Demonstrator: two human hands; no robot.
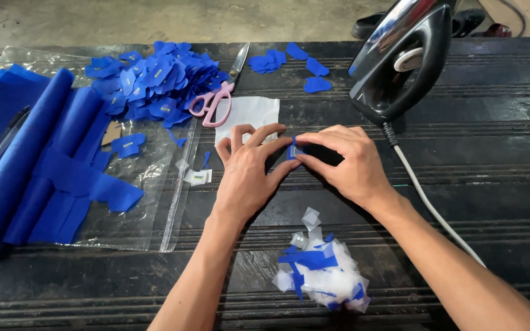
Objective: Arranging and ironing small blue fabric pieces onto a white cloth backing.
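My left hand (248, 175) and my right hand (345, 162) meet at the middle of the dark table. Between their fingertips they pinch a small blue fabric piece (293, 150) with a pale label on it. A white sheet (249, 113) lies just behind my left hand. Pink-handled scissors (216, 101) rest beyond it, blades pointing away. A large heap of blue cut pieces (154, 79) sits behind the scissors to the left.
A black iron (403, 58) stands upright at the back right, its white cord (427, 202) running past my right forearm. Blue fabric rolls (38, 159) and a clear plastic bag (148, 208) lie left. A scrap pile (323, 273) of white and blue bits sits near me.
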